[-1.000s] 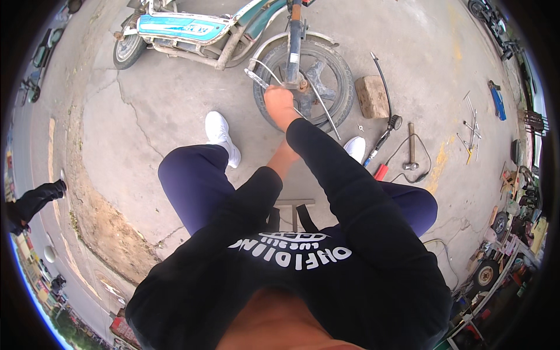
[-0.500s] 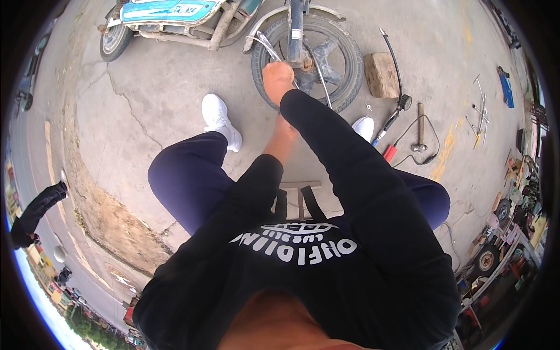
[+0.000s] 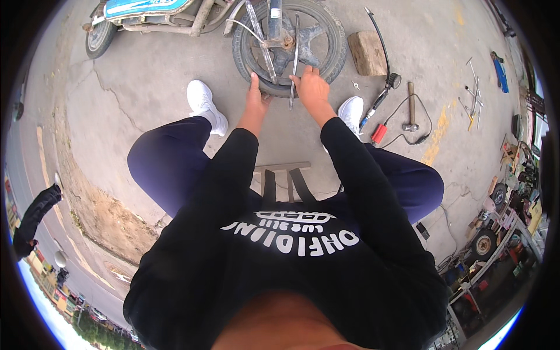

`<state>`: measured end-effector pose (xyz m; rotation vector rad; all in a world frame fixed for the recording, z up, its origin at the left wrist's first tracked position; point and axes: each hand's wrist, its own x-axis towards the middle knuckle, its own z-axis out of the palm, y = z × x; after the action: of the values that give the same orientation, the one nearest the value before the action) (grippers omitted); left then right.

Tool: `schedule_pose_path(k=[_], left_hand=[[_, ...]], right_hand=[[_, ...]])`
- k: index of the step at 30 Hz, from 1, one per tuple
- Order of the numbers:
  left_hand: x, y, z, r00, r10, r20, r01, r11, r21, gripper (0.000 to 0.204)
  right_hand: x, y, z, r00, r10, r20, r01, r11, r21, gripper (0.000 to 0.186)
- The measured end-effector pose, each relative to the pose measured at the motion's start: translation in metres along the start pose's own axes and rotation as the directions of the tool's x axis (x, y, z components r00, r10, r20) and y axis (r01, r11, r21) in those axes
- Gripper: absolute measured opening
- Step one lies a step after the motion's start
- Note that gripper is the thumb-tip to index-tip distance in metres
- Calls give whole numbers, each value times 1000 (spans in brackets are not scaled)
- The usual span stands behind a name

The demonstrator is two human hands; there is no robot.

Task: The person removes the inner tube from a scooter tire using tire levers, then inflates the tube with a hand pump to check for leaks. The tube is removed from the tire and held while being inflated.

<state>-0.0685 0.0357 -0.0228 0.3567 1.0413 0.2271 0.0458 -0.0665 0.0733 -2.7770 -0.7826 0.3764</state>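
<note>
The scooter's front wheel (image 3: 333, 55) stands ahead of me, with the fork (image 3: 274, 26) at its hub. Two long metal bars lie along it: the left bar (image 3: 267, 58) slants down to the rim, the right bar (image 3: 296, 44) reaches below the tyre. My left hand (image 3: 255, 99) is closed on the lower left of the tyre, thumb up and fingers partly hidden behind it. My right hand (image 3: 312, 90) has its fingers curled over the wheel's lower right, with its thumb beside the right bar.
A wooden block (image 3: 367, 53), pump (image 3: 378, 102), hammer (image 3: 411, 105) and several wrenches (image 3: 475, 102) lie on the right, with parts and wheels (image 3: 484, 245) beyond. The scooter's body (image 3: 146, 14) is upper left. A person's dark-clothed leg (image 3: 38, 213) shows at far left.
My right hand has left the left bar and moved right to beside the right bar. My left hand has moved left and up onto the tyre, coming out from behind the right.
</note>
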Motion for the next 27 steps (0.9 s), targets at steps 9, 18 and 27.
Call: schedule_pose_path(k=[9,18,27], left_hand=[[-19,-47,24,993,-112,28,115,934,-340,70],[-6,-101,52,991,-87,98,125,856,-501,45],[11,-110,43,981,-153,120,195,764,-615,36]], right_hand=[[7,5,8,976,209,-56,-184,937,299,29],[-149,91,-83,943,66,327,-215,870,444,28],[-160,108,-70,927,1,374,-162,903,398,37]])
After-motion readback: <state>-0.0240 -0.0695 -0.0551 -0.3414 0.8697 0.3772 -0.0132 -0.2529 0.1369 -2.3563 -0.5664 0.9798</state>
